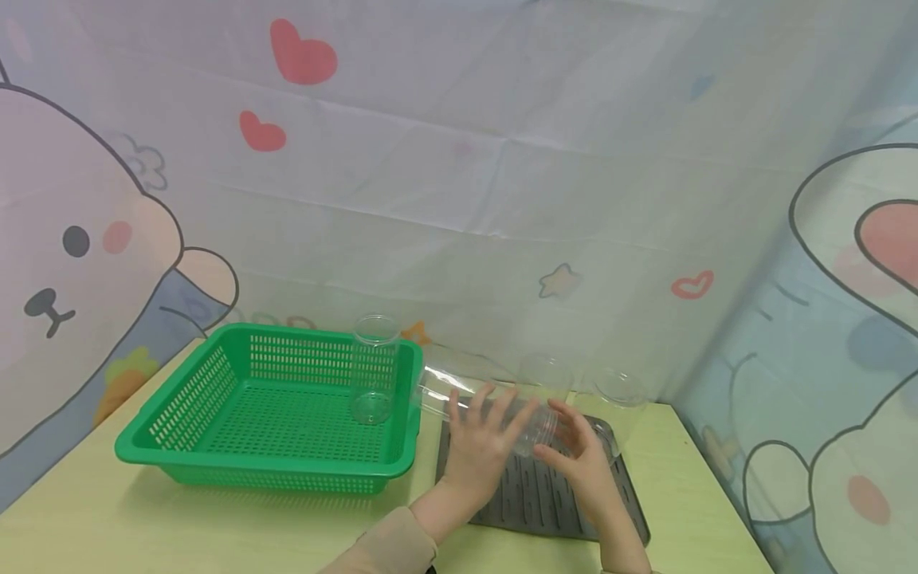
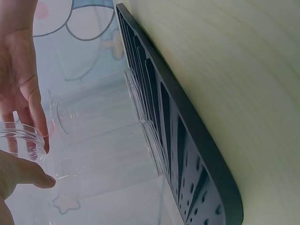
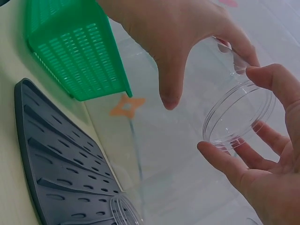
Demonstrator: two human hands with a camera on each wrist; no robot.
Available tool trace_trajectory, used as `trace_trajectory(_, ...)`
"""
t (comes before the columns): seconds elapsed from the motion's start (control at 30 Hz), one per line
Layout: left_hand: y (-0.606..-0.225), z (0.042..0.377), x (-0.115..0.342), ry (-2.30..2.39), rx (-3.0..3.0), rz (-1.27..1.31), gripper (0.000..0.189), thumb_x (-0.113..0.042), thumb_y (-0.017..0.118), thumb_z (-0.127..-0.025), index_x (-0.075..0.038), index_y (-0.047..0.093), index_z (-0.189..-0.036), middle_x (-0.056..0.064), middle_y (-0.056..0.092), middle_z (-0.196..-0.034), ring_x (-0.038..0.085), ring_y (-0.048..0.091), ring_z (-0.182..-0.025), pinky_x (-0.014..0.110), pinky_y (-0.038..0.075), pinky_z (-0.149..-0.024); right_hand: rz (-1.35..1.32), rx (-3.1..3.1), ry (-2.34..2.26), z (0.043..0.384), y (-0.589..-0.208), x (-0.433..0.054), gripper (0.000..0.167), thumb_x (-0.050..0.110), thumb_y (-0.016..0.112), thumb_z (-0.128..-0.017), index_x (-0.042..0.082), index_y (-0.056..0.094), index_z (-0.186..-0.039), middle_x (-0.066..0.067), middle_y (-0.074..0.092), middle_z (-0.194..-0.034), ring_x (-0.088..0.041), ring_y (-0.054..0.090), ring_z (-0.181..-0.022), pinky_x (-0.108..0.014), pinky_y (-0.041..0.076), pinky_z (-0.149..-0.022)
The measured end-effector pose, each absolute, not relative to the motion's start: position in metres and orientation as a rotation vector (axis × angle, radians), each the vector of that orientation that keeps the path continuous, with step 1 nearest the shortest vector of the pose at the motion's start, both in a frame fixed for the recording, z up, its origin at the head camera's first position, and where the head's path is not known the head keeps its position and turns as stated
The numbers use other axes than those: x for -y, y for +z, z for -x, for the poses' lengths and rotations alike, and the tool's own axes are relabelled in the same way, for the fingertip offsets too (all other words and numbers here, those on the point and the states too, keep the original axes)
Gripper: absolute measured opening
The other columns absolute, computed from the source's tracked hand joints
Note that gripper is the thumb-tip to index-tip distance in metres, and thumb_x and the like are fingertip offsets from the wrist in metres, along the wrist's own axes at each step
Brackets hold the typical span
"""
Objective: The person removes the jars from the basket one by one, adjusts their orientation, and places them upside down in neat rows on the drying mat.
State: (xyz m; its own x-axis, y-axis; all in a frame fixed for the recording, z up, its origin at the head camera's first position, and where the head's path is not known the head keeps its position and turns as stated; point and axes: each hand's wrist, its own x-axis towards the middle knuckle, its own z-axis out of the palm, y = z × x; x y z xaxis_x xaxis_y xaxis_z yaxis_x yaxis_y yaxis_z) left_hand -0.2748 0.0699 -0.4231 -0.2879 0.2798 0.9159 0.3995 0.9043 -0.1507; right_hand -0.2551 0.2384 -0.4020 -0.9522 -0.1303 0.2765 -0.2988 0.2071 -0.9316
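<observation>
A clear, straight-sided plastic jar [image 1: 439, 391] is held tilted in the air above the dark grey drying mat [image 1: 531, 498]. My left hand [image 1: 479, 446] grips its body, fingers spread across the side and thumb opposite. At the ringed rim [image 3: 213, 123], my right hand [image 1: 584, 466] pinches with its thumb on one side and fingers on the other. Two similar clear jars stand on the mat behind the hands, a nearer jar [image 2: 110, 157] and a farther jar [image 2: 96, 105], their ringed ends down.
Left of the mat sits a green slotted basket [image 1: 268, 462] with one clear jar [image 1: 374, 367] upright at its right side. Both rest on a pale yellow table [image 1: 237, 534]. A printed cloth [image 1: 459, 183] hangs close behind and along the sides.
</observation>
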Motion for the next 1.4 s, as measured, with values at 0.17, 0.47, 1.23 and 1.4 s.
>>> trace_trajectory(0.17,-0.424,0.275,-0.071,-0.112,1.901,0.495,0.081,-0.01,0.09,-0.06,-0.031,0.058,-0.131,-0.001,0.052,-0.128,0.028,0.046,-0.124,0.065,0.043,-0.096,-0.385,2.33,1.845,0.255,-0.402,-0.239,0.066,0.003,0.067,-0.089,0.003,0.035,-0.147,-0.02,0.029,-0.154,-0.046,0.031,-0.139,-0.067,0.034,-0.107)
trace_trajectory(0.47,-0.421,0.266,-0.067,-0.13,2.031,0.594,0.091,-0.015,0.088,-0.06,-0.027,0.049,-0.141,0.006,0.049,-0.141,0.037,0.039,-0.136,0.071,0.041,-0.096,-0.284,2.35,1.827,0.255,-0.398,-0.242,0.065,0.006,0.068,-0.089,0.007,0.037,-0.147,-0.017,0.033,-0.152,-0.043,0.034,-0.139,-0.063,0.035,-0.109)
trace_trajectory(1.23,-0.393,0.26,-0.058,-2.13,1.602,0.404,0.126,-0.051,0.081,-0.075,-0.028,-0.012,-0.156,0.006,-0.016,-0.163,0.036,-0.013,-0.15,0.073,0.006,-0.113,-0.126,2.207,1.914,0.252,-0.387,-0.259,0.066,0.009,0.064,-0.094,0.008,0.03,-0.15,-0.013,0.025,-0.155,-0.034,0.028,-0.142,-0.006,0.044,-0.083)
trace_trajectory(1.4,-0.394,0.264,-0.063,-2.435,1.484,0.311,0.131,-0.033,0.082,-0.079,-0.024,-0.027,-0.152,0.009,-0.024,-0.161,0.036,-0.011,-0.151,0.06,0.007,-0.121,-0.139,2.188,1.929,0.25,-0.387,-0.256,0.066,0.006,0.063,-0.094,0.007,0.03,-0.151,-0.013,0.028,-0.153,-0.027,0.035,-0.136,-0.009,0.046,-0.084)
